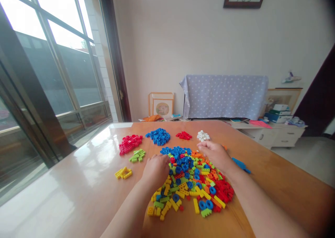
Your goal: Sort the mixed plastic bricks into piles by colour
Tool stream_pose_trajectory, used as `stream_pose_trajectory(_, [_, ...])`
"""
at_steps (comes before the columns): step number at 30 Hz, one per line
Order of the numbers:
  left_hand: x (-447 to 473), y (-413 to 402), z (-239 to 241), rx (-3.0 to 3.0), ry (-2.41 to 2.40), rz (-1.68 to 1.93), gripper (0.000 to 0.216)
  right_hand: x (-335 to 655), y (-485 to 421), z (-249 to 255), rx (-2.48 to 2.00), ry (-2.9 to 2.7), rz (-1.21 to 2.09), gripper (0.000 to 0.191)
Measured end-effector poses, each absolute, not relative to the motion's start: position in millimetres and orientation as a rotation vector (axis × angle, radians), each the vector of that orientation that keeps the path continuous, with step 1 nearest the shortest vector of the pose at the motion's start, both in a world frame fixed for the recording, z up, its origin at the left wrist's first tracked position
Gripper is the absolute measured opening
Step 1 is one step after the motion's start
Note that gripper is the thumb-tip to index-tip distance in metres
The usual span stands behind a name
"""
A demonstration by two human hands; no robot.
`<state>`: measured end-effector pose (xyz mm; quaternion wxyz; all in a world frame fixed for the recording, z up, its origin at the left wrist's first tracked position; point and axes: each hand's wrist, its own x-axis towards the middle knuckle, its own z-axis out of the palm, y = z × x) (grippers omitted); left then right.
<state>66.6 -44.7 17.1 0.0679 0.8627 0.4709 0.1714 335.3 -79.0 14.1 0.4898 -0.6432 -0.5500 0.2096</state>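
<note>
A mixed heap of small plastic bricks (192, 182) in blue, red, yellow, green and orange lies on the wooden table (274, 189) in front of me. My left hand (156, 169) rests on the heap's left edge with its fingers curled down among the bricks; what they hold, if anything, is hidden. My right hand (215, 153) hovers over the heap's far right side, fingers bent and drawn together, just below a small white brick pile (203, 135).
Sorted piles sit beyond and left of the heap: red (130, 143), blue (158, 136), a smaller red one (184, 135), green (137, 155), yellow (123, 173). Blue pieces (240, 164) lie at the right. A window runs along the left; a covered cabinet stands behind.
</note>
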Motion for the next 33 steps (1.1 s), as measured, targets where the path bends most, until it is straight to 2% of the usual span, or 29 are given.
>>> stream_pose_trajectory(6, [71.2,-49.1,13.0,2.659,1.152,0.498,0.028,294.4,-96.9,-0.7,-1.688,-1.740,0.537,0.029])
stream_pose_trajectory(13, [75.1,-52.5,9.1,2.705,1.149,0.383,0.022,285.8,-107.9,3.9,-1.738,-2.070,0.442,0.031])
stream_pose_trajectory(21, [79.7,-54.0,8.9,2.688,1.195,0.370,0.014,300.7,-105.3,2.8,-1.927,-2.045,0.373,0.026])
stream_pose_trajectory(33, [82.0,-51.2,1.2,2.719,1.196,0.415,0.022,298.5,-104.2,3.0,-1.930,-2.009,0.350,0.023])
